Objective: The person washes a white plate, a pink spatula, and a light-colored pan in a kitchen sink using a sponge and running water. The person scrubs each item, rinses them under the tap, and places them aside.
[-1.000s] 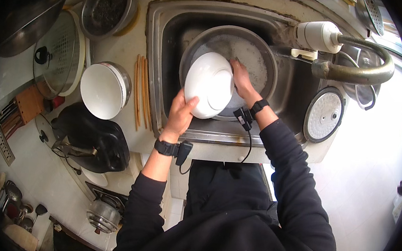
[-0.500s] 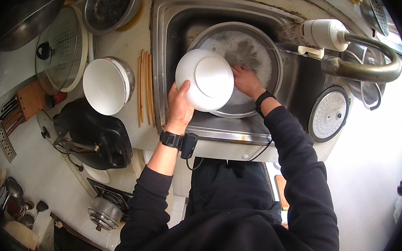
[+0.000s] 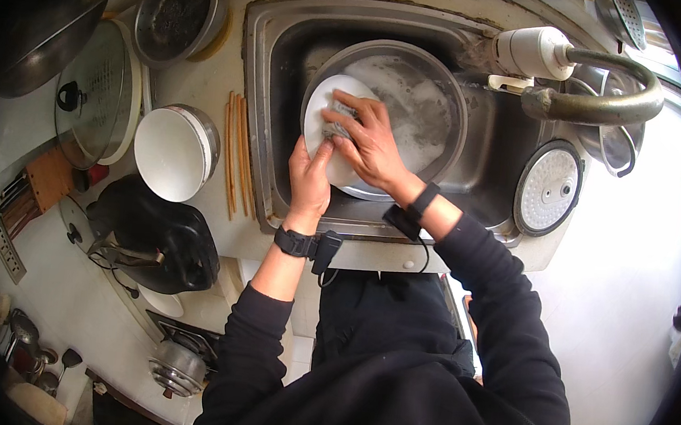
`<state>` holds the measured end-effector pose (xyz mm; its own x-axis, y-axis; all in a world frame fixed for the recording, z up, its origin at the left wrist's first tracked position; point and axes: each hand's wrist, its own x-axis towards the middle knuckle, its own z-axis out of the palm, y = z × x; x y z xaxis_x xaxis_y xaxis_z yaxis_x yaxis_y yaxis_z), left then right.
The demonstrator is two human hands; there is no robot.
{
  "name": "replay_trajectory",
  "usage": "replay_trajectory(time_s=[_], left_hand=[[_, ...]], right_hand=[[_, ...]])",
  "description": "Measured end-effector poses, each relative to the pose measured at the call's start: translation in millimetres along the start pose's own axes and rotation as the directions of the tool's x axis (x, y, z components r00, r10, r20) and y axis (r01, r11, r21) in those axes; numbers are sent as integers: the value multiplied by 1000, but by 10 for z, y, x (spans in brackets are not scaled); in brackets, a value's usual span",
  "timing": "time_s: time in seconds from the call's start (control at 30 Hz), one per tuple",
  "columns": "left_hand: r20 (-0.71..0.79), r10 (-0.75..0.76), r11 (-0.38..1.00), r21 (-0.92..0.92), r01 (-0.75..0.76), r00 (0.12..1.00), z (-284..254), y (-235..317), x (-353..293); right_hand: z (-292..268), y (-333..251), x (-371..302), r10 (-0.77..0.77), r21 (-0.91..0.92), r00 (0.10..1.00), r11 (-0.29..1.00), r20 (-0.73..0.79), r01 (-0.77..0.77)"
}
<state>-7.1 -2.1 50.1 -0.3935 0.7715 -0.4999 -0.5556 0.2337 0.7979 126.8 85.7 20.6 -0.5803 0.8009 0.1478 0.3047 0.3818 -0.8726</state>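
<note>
My left hand grips the near edge of a white dish, thumb on top. The dish is tilted over the left part of a round metal basin. The fingers of my right hand are bent over the dish and blurred by motion. Under them shows a greyish, crumpled scrubber, pressed against the dish; its exact kind is hard to make out. Foamy water fills the basin, which sits in the steel sink.
Left of the sink lie several wooden chopsticks, beside stacked white bowls and a metal pot. A curved faucet reaches over the sink's right side. A round perforated lid leans at the right edge.
My right hand has come out of the basin water onto the dish, bringing the greyish scrubber. The dish has turned from showing its underside and shifted slightly left.
</note>
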Motion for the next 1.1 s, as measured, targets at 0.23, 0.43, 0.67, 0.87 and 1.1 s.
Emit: replay_trajectory(time_s=[0.23,0.43,0.67,0.87,1.1], left_hand=[[4,99,995,8,-99,995,92,84,46],[18,-10,999,51,9,1000,11,-67,-116],[139,66,972,216,-95,988,-74,56,-298],[155,181,964,166,-207,971,-43,16,-444],[155,-169,979,-85,183,973,-102,225,-360]], right_hand=[[321,-44,-3,462,299,871,865,-167,-402],[162,-348,-3,-75,-110,994,990,79,84],[35,199,548,682,560,705,512,195,-651],[205,201,90,868,790,317,-129,382,-600],[-159,540,87,680,449,721,606,135,-657]])
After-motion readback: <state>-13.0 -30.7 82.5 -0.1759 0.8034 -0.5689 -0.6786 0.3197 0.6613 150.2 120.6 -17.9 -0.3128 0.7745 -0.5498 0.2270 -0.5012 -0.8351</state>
